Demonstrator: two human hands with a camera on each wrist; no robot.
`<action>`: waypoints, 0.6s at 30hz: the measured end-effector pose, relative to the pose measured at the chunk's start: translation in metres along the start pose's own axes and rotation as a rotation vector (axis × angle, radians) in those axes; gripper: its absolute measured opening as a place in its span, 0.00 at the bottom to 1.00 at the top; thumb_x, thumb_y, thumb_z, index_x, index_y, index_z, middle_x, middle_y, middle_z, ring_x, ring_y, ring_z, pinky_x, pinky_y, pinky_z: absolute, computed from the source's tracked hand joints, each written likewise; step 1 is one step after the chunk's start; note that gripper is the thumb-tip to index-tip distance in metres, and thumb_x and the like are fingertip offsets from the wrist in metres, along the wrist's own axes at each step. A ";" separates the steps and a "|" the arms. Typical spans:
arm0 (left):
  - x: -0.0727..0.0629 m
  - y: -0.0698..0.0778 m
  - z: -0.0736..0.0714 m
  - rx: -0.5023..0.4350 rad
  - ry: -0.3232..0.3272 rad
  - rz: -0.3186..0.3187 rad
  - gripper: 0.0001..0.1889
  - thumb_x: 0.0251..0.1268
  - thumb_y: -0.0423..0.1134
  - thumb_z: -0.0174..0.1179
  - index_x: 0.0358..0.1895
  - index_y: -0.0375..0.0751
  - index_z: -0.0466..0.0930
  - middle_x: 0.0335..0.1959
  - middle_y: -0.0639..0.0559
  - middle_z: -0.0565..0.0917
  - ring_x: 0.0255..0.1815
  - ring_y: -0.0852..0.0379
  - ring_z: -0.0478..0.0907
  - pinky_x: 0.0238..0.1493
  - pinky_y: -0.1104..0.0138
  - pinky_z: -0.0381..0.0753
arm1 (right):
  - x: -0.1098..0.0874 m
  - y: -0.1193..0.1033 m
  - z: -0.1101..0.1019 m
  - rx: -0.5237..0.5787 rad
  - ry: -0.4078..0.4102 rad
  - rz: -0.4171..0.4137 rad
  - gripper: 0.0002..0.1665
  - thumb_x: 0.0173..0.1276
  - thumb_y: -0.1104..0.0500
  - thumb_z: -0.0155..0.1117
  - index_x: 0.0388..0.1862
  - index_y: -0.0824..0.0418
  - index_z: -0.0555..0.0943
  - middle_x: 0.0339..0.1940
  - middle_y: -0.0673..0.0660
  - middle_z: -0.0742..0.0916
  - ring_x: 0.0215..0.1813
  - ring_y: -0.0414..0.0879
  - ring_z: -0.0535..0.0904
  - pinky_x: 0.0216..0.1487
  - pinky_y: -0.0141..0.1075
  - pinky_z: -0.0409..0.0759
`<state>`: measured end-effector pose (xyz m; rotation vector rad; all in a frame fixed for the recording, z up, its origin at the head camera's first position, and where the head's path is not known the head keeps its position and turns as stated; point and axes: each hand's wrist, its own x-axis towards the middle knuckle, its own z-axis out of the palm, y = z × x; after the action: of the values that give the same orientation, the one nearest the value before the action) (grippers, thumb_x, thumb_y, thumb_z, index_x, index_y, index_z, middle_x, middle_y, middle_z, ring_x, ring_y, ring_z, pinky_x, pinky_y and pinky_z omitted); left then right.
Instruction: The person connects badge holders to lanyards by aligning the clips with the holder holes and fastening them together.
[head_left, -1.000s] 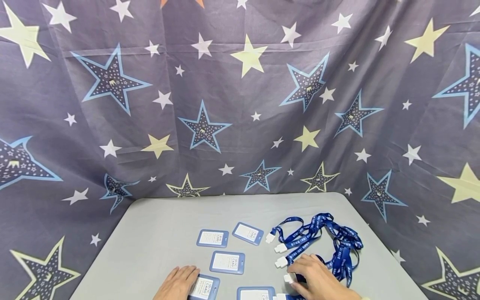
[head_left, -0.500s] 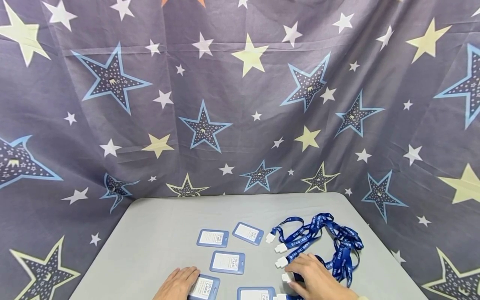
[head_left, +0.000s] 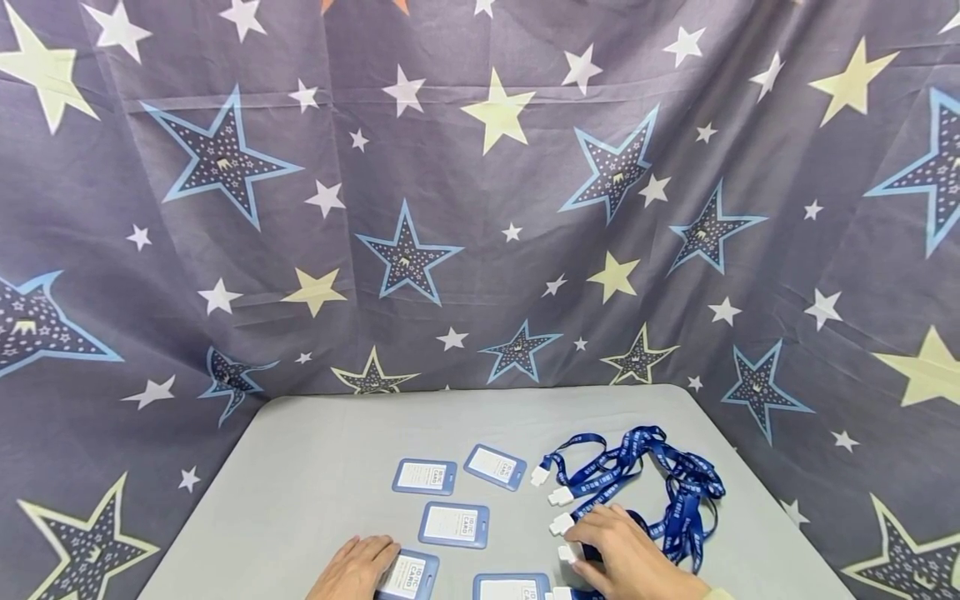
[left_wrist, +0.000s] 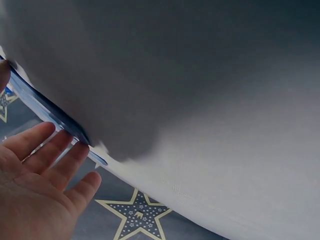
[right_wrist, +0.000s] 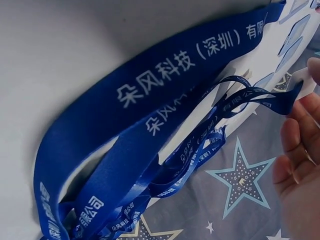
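Note:
In the head view my left hand (head_left: 356, 568) is at the near edge of the table, gripping a blue ID card holder (head_left: 409, 576) by its left part. The left wrist view shows the thumb and fingertips at the edges of that holder (left_wrist: 47, 107), seen nearly edge-on. My right hand (head_left: 628, 552) pinches the white plastic end of a blue lanyard (head_left: 568, 553). From the right wrist, this white end (right_wrist: 303, 82) sits between thumb and fingers, with the printed strap (right_wrist: 272, 102) trailing from it. Part of the strap is hidden under the hand in the head view.
Other card holders (head_left: 453, 525) lie between the hands and farther back, one (head_left: 512, 587) cut off by the frame's bottom. A heap of blue lanyards (head_left: 686, 483) lies right, its white ends (head_left: 561, 497) in a row facing left. A star-patterned cloth (head_left: 480, 208) hangs around the grey table (head_left: 300, 467).
The right hand has shifted the pinched white lanyard end slightly to the left and away from the near edge. The left hand and the card holders stay practically in place.

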<state>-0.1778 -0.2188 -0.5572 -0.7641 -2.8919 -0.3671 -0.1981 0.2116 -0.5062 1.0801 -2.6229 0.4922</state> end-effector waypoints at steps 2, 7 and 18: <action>0.000 0.001 0.000 -0.001 -0.002 -0.006 0.57 0.43 0.83 0.62 0.59 0.31 0.80 0.56 0.42 0.83 0.59 0.41 0.79 0.64 0.39 0.74 | 0.001 0.000 0.000 0.001 -0.002 -0.001 0.13 0.64 0.52 0.76 0.47 0.49 0.88 0.45 0.38 0.85 0.49 0.35 0.80 0.57 0.66 0.79; 0.001 0.003 -0.002 -0.012 -0.010 -0.021 0.57 0.43 0.84 0.61 0.58 0.30 0.81 0.55 0.42 0.83 0.59 0.40 0.79 0.65 0.38 0.73 | 0.003 0.000 0.001 -0.008 0.011 -0.022 0.12 0.64 0.53 0.76 0.46 0.50 0.88 0.44 0.38 0.86 0.48 0.34 0.80 0.56 0.64 0.80; 0.001 0.008 -0.002 -0.034 -0.041 -0.035 0.57 0.44 0.83 0.62 0.57 0.29 0.82 0.55 0.42 0.82 0.57 0.40 0.79 0.62 0.40 0.76 | 0.005 -0.001 0.004 -0.026 0.033 -0.046 0.14 0.62 0.54 0.77 0.46 0.50 0.88 0.44 0.39 0.86 0.49 0.36 0.81 0.57 0.65 0.79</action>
<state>-0.1749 -0.2120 -0.5533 -0.7363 -2.9481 -0.4104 -0.2016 0.2061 -0.5080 1.1120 -2.5626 0.4608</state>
